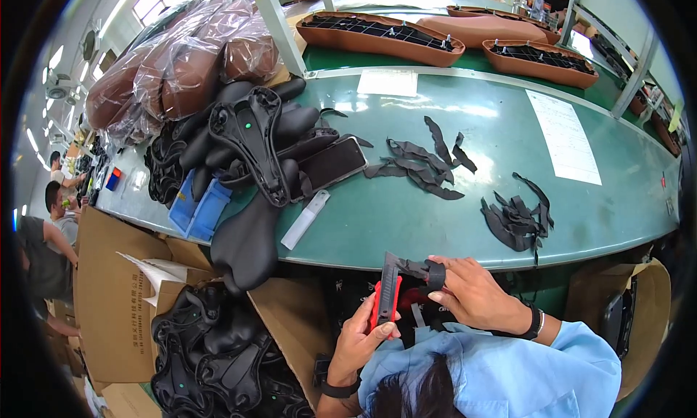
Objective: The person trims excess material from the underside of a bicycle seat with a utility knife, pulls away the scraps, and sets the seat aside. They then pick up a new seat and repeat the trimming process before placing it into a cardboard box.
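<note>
My left hand (pixel 356 345) is closed around a red and black utility knife (pixel 387 302), its tip pointing away from me at the table's near edge. My right hand (pixel 479 294) pinches a black fabric strip (pixel 415 268), which reaches across to the knife's tip. A dark band sits around or against the right fingertips; which of the two I cannot tell. Beyond my hands, loose black strips lie in two groups on the green table (pixel 435 229): one pile (pixel 519 220) to the right and scattered pieces (pixel 421 164) farther off.
Black bicycle saddles (pixel 243 146) are heaped at left, beside a phone (pixel 337 164), a pale flat-handled tool (pixel 305 220) and a blue plastic tray (pixel 200 207). A cardboard box (pixel 109 294) below holds more saddles. Brown padded seats (pixel 381 39) stand on the back shelf.
</note>
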